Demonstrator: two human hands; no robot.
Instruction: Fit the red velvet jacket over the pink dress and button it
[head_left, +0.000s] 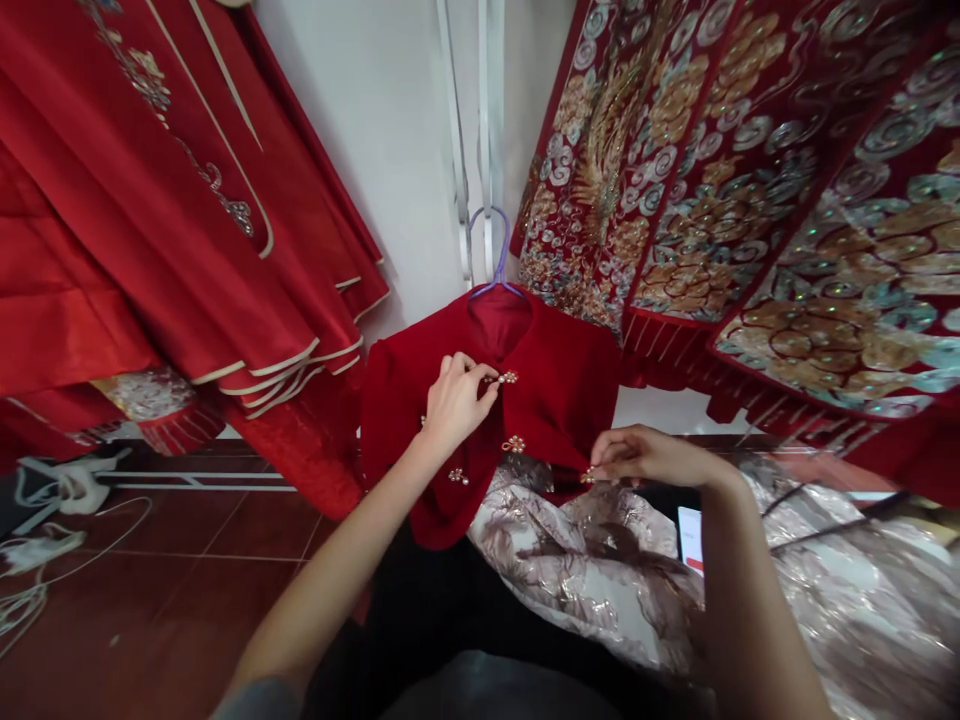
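While the red jacket (566,345) is hung on the purple hanger (501,270) | top clasp (508,378) is pinched by the left hand (459,398), fastening unclear | corner ornament (587,477) is pinched by the right hand (645,455) | lower front (442,518) judged unfastened

The jacket (574,360) is deep red, its clasps (513,444) gold, its hanger (500,270) purple. Cream piping (289,359) edges the bright red garment (225,280); gold flowers and silvery swirls pattern the dark red panels (750,160); brownish motifs mark the silvery-white fabric (600,590).
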